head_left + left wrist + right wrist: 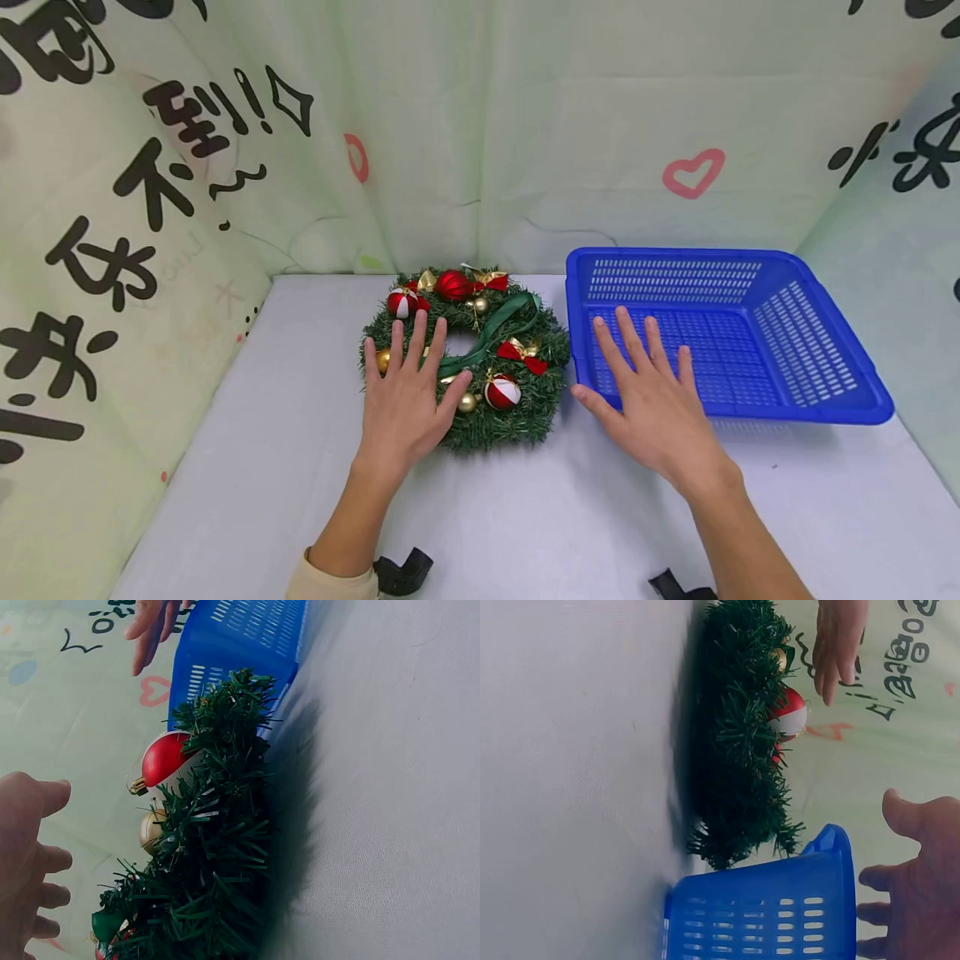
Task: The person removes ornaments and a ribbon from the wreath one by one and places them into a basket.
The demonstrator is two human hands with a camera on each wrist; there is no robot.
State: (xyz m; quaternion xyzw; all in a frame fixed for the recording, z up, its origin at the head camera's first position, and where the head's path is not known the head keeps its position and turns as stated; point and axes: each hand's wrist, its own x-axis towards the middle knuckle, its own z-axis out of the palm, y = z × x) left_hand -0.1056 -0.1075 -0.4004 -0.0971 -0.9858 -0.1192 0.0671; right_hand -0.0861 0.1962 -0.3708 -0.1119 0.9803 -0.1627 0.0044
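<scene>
Pale curtains (570,150) with black lettering and two red hearts on the back panel enclosed one white table (517,517), whose rear edge met the cloth. Bare surface stretched to the left of the things and along the front.

One blue basket (806,333) stood at the right rear, its long axis running left to right and its mouth facing up; its front right corner came near the table's right edge. One green wreath (536,392) lay flat just left of it, toward the rear edge; whether needles touched the basket could not be told. Being round, it had no long axis, and its hole faced upward.

Two hands, well apart, hovered with fingers straight and spread: the left hand (405,404) above the wreath's left front, the right hand (656,408) above the basket's left front rim.

One dark green ribbon (495,322) slanted across the wreath from right rear to left front. One red bauble (453,285), two red-and-white baubles (502,392), at least two red-and-gold bows (522,356) and three gold balls (467,403) showed.
</scene>
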